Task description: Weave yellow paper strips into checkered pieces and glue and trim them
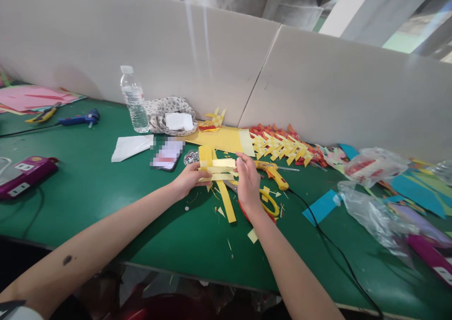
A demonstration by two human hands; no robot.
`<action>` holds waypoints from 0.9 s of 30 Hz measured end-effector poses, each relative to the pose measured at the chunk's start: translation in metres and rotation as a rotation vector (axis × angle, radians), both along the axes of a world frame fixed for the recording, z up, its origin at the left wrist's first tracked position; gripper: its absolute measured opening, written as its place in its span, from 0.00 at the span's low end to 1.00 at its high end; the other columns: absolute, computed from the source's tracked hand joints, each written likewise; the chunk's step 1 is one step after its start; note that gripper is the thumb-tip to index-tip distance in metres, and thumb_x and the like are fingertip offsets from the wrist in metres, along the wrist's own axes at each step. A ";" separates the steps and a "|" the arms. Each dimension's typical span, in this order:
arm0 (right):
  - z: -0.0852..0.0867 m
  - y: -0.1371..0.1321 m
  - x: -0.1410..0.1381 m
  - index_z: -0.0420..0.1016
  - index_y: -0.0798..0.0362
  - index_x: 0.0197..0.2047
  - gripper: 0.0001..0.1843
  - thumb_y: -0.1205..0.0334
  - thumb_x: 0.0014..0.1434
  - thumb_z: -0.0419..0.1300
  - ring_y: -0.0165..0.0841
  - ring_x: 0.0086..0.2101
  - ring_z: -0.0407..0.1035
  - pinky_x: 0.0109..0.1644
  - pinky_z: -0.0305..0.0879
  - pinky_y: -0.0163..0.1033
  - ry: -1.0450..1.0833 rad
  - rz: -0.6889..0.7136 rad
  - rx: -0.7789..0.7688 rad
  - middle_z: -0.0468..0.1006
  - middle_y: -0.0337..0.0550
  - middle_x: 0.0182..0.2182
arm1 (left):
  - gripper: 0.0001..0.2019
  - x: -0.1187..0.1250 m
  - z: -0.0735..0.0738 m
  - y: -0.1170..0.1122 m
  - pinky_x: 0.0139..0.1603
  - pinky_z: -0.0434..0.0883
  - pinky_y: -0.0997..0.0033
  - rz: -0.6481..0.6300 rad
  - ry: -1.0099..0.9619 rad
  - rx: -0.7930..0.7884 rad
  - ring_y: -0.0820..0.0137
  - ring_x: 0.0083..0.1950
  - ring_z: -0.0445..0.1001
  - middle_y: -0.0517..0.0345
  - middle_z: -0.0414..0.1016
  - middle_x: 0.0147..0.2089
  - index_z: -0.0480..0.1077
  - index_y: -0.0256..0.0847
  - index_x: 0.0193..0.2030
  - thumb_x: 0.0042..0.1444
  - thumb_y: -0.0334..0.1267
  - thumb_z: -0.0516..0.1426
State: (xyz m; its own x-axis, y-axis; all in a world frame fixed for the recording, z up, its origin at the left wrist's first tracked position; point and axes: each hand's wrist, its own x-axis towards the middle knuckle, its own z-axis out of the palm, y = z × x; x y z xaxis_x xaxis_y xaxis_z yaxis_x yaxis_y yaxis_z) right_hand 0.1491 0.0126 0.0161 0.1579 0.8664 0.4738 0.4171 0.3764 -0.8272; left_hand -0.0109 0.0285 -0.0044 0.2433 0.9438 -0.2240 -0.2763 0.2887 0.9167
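Wall: pale panels (88, 37) stand behind the work, with a seam right of centre.
Table: green top (77, 188), seen from above by the person working at it.
Clear bag: crumpled plastic (374, 221) at the right, near coloured paper.
Pink sheets: a pile (31, 98) at the far left.
Yellow sheet: flat (229, 139) near the wall, beside a row of red and yellow folded paper (278, 148).
Bottle: clear, white-capped, upright (133, 99), touching a patterned pouch (155, 113).
Left hand: fingers closed (187, 180) on the left ends of the strips.
Right hand: fingers bent (248, 181), tips at the strips' right ends; whether they pinch, I cannot tell.
Strips: yellow paper (223, 169), crossed, held between the hands above the table's middle; one long tail slants down toward the person.
Glue gun: yellow (270, 168), lying just beyond the right hand.
Scissors: yellow-handled (276, 207), partly hidden by that hand.
Scraps: small paper bits (253, 236) around the scissors.
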 end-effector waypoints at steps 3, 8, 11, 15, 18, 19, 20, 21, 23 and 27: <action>0.000 -0.002 0.001 0.67 0.50 0.50 0.21 0.49 0.61 0.45 0.38 0.42 0.69 0.46 0.63 0.46 -0.160 0.042 0.061 0.76 0.46 0.42 | 0.15 0.000 0.001 0.000 0.43 0.73 0.64 0.003 0.003 -0.001 0.67 0.40 0.74 0.50 0.75 0.42 0.71 0.36 0.40 0.43 0.25 0.60; -0.002 -0.006 0.001 0.59 0.49 0.58 0.22 0.52 0.64 0.41 0.38 0.47 0.67 0.53 0.57 0.51 -0.414 0.215 0.206 0.78 0.43 0.40 | 0.16 0.001 0.000 0.000 0.43 0.73 0.63 -0.010 0.023 0.008 0.67 0.39 0.75 0.51 0.76 0.40 0.71 0.36 0.42 0.44 0.26 0.59; -0.004 -0.006 0.001 0.52 0.49 0.62 0.25 0.51 0.64 0.41 0.38 0.48 0.66 0.54 0.56 0.52 -0.484 0.313 0.237 0.78 0.43 0.42 | 0.14 0.001 0.000 0.000 0.44 0.72 0.63 -0.033 0.025 0.023 0.67 0.39 0.75 0.50 0.76 0.41 0.71 0.36 0.42 0.45 0.27 0.59; -0.006 -0.007 0.001 0.46 0.48 0.64 0.29 0.50 0.63 0.43 0.39 0.51 0.65 0.55 0.55 0.53 -0.521 0.384 0.211 0.75 0.45 0.47 | 0.14 0.001 -0.001 -0.001 0.44 0.72 0.63 -0.028 0.009 0.018 0.67 0.40 0.75 0.51 0.76 0.41 0.71 0.36 0.41 0.44 0.26 0.59; -0.004 -0.008 0.002 0.42 0.49 0.66 0.31 0.50 0.62 0.45 0.39 0.53 0.64 0.57 0.55 0.53 -0.538 0.428 0.180 0.73 0.47 0.50 | 0.14 0.001 -0.001 -0.001 0.42 0.72 0.65 -0.023 0.013 0.019 0.68 0.38 0.74 0.52 0.76 0.39 0.71 0.36 0.40 0.44 0.25 0.58; -0.004 -0.009 0.002 0.41 0.48 0.66 0.32 0.50 0.62 0.45 0.39 0.53 0.63 0.57 0.56 0.53 -0.545 0.437 0.168 0.72 0.48 0.51 | 0.14 0.001 -0.001 -0.002 0.41 0.72 0.66 -0.022 0.015 0.020 0.69 0.38 0.74 0.53 0.76 0.39 0.71 0.36 0.40 0.44 0.25 0.58; -0.004 -0.009 0.001 0.40 0.48 0.66 0.32 0.50 0.62 0.45 0.39 0.53 0.63 0.57 0.56 0.54 -0.552 0.439 0.160 0.72 0.48 0.51 | 0.14 0.001 -0.001 -0.002 0.40 0.72 0.67 -0.023 0.019 0.020 0.69 0.38 0.74 0.53 0.76 0.39 0.71 0.36 0.40 0.44 0.24 0.57; -0.003 -0.009 0.001 0.40 0.48 0.66 0.32 0.50 0.62 0.46 0.39 0.53 0.63 0.57 0.57 0.54 -0.560 0.438 0.156 0.72 0.48 0.51 | 0.14 0.002 0.000 -0.002 0.40 0.73 0.67 -0.026 0.025 0.021 0.70 0.38 0.74 0.53 0.75 0.38 0.71 0.35 0.40 0.45 0.24 0.57; -0.003 -0.010 0.000 0.40 0.49 0.66 0.32 0.50 0.62 0.46 0.39 0.54 0.63 0.57 0.57 0.54 -0.584 0.434 0.161 0.72 0.49 0.51 | 0.14 0.001 0.000 -0.002 0.39 0.73 0.69 -0.032 0.033 0.022 0.70 0.37 0.74 0.53 0.75 0.39 0.71 0.35 0.40 0.44 0.23 0.56; -0.005 -0.008 -0.003 0.41 0.49 0.66 0.32 0.50 0.62 0.45 0.39 0.54 0.63 0.59 0.55 0.54 -0.624 0.428 0.202 0.72 0.48 0.50 | 0.13 0.001 -0.001 -0.001 0.38 0.73 0.70 -0.044 0.017 0.044 0.69 0.38 0.74 0.53 0.76 0.39 0.72 0.36 0.39 0.44 0.25 0.57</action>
State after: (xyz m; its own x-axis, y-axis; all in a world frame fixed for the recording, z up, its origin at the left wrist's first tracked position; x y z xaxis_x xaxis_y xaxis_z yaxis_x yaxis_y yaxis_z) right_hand 0.1465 0.0042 0.0108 -0.5181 0.6789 0.5202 0.5669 0.7280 -0.3855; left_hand -0.0101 0.0273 -0.0058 0.2812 0.9413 -0.1868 -0.2488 0.2595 0.9331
